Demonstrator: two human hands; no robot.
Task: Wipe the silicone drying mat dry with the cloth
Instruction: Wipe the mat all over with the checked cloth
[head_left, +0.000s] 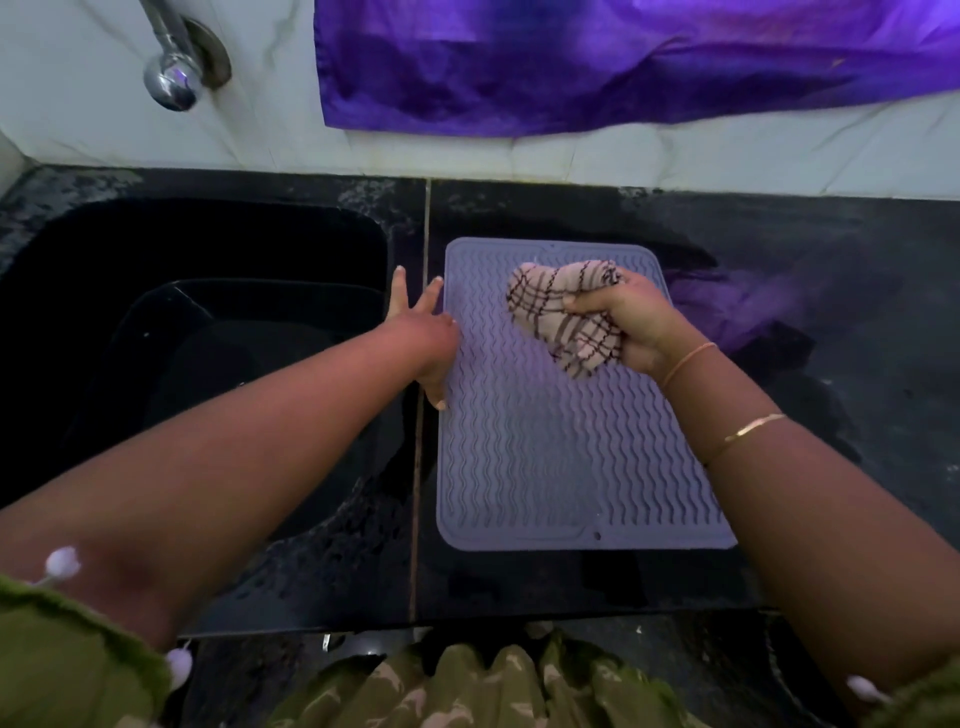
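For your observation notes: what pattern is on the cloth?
Beige cloth with dark brown checked lines, seen in the head view.

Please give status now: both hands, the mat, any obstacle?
Right hand grips bunched cloth over mat. Left hand open, steadying mat's left edge. Nothing else on mat.

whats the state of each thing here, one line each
silicone drying mat: flat on the counter beside the sink
cloth: bunched up, gripped over the mat's far half
right hand: closed on the cloth
left hand: open, fingers spread at the mat's left edge
sink: dark, contents unclear
tap: no water visible
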